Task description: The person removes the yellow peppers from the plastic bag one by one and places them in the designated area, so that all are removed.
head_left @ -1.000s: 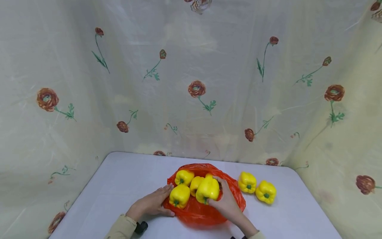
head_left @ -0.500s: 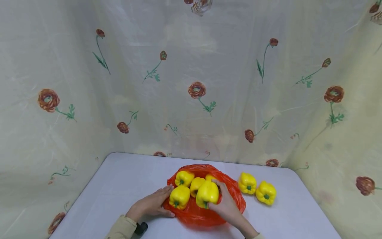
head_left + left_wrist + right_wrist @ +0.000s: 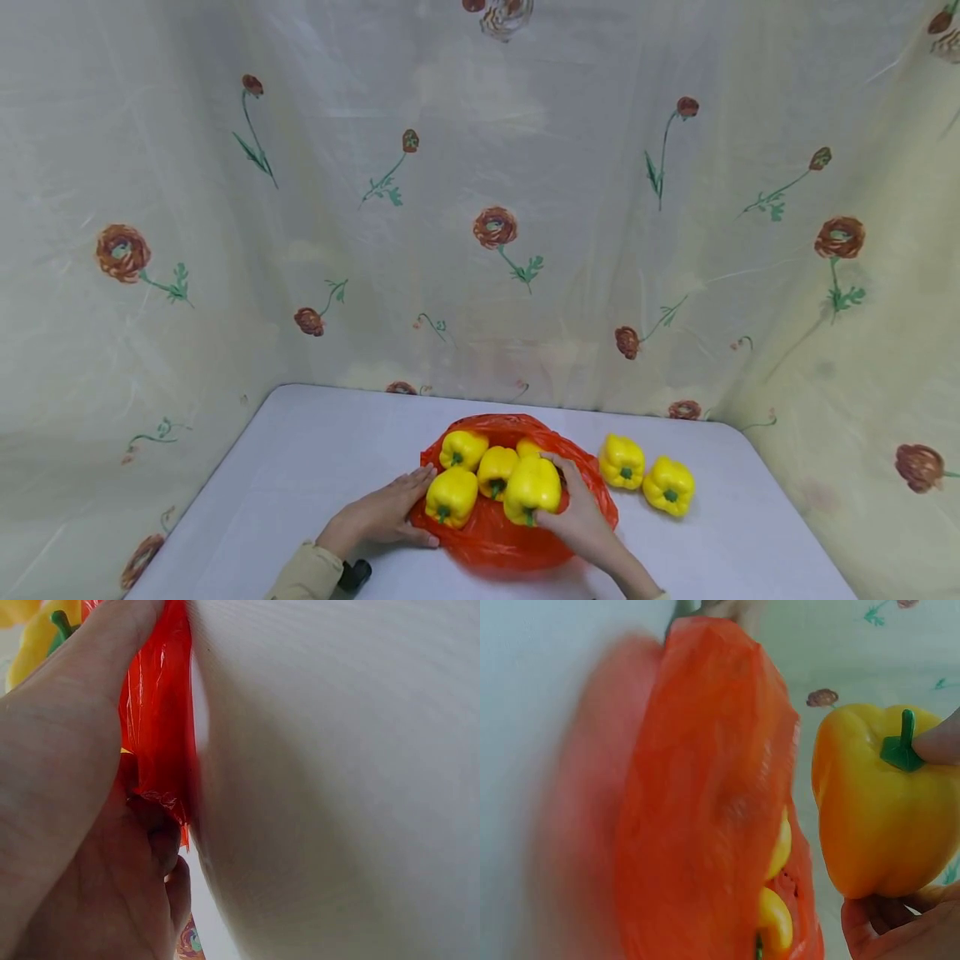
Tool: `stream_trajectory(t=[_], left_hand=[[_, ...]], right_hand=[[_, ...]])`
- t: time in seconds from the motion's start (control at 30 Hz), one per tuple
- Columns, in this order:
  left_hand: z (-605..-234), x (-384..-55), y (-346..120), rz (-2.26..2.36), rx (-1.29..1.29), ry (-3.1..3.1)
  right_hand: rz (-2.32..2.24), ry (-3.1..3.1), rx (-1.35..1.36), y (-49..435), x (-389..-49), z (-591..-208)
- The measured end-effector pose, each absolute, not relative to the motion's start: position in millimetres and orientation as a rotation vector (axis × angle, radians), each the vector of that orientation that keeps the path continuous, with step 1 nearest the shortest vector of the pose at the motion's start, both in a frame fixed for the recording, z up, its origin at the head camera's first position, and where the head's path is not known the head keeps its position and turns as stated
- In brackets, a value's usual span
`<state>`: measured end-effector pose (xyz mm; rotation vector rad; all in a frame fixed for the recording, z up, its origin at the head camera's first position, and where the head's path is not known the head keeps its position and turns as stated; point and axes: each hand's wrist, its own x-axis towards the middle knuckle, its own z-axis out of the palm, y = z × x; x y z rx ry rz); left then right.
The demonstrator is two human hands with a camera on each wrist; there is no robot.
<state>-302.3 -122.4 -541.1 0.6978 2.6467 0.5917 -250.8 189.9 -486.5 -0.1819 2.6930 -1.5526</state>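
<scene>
In the head view, a red plastic bag (image 3: 510, 542) lies with its mouth open, several yellow bell peppers (image 3: 452, 496) inside. My right hand (image 3: 579, 515) holds another yellow bell pepper (image 3: 532, 490) over the bag's mouth. The right wrist view shows this bell pepper (image 3: 889, 802) beside the bag (image 3: 712, 757), with the thumb at its green stem and fingers under its far end. My left hand (image 3: 386, 507) grips the bag's left side. In the left wrist view, the bag's red film (image 3: 161, 712) runs between the left thumb and bent fingers (image 3: 161, 844).
Two more yellow bell peppers, one farther back (image 3: 621, 460) and one nearer (image 3: 669, 485), sit on the white table (image 3: 315, 442) just right of the bag. A flower-patterned curtain (image 3: 562, 275) hangs behind and along both sides of the table.
The bell pepper in my right hand has come slightly nearer and to the right over the bag, showing more of the peppers behind it. My left hand stays at the bag's side.
</scene>
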Motion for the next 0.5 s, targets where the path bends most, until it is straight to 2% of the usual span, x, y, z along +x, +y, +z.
stream_trajectory(t=[0.5], left_hand=[[-541.5, -301.9, -122.2, 0.587, 0.686, 2.645]], right_hand=[[-1.543, 2.730, -0.103, 227.2, -258.3, -463.2]])
